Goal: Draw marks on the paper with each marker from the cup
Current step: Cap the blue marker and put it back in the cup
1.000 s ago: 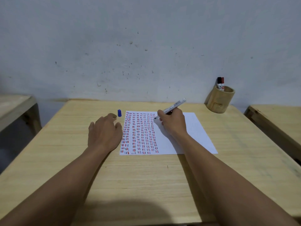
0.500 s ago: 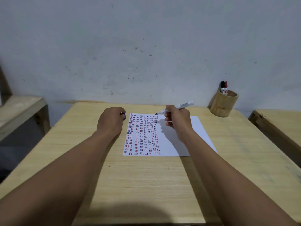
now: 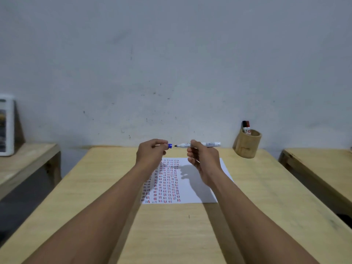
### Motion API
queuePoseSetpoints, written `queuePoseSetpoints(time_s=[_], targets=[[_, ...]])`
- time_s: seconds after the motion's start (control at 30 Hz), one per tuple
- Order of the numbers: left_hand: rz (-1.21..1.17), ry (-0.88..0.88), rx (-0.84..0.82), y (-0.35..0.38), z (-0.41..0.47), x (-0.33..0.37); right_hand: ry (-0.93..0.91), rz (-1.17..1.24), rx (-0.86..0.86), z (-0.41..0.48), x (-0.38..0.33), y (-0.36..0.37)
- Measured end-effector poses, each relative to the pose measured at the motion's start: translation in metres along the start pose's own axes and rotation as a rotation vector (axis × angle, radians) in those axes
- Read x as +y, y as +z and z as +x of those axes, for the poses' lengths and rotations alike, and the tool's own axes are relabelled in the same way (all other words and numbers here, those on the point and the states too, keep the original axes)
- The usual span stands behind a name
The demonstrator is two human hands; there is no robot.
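Your left hand (image 3: 151,152) pinches the blue cap (image 3: 170,145), its mouth facing the marker (image 3: 198,145) tip. Your right hand (image 3: 202,159) grips the barrel level above the paper (image 3: 205,187), lined up for capping.

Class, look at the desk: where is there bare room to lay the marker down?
Bare wood lies left of the paper, in front of it toward the near edge, and between it and the cup. The paper's left half is crowded with marks; both hands hover above its far end.
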State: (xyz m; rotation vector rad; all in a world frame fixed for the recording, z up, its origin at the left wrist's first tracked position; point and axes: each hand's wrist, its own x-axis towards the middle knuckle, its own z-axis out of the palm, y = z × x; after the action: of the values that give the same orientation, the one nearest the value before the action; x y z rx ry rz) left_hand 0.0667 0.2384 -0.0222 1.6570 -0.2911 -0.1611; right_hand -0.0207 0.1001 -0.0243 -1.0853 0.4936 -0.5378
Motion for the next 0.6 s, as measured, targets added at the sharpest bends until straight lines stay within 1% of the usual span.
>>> queuePoseSetpoints(time_s=[0.1, 0.3, 0.47, 0.6], targets=[[-0.068, -0.029, -0.057, 0.007, -0.005, 0.006, -0.011, 0.005, -0.007, -0.003, -0.006, -0.004], [-0.094, -0.057, -0.143, 0.02, -0.015, 0.013, 0.006, 0.038, -0.021, -0.007, -0.008, -0.013], [-0.113, -0.042, -0.167, 0.024, -0.021, 0.017, 0.038, 0.078, -0.02, -0.008, -0.008, -0.018], [-0.11, -0.011, -0.159, 0.022, -0.024, 0.02, 0.058, 0.041, -0.011, -0.011, -0.011, -0.016]])
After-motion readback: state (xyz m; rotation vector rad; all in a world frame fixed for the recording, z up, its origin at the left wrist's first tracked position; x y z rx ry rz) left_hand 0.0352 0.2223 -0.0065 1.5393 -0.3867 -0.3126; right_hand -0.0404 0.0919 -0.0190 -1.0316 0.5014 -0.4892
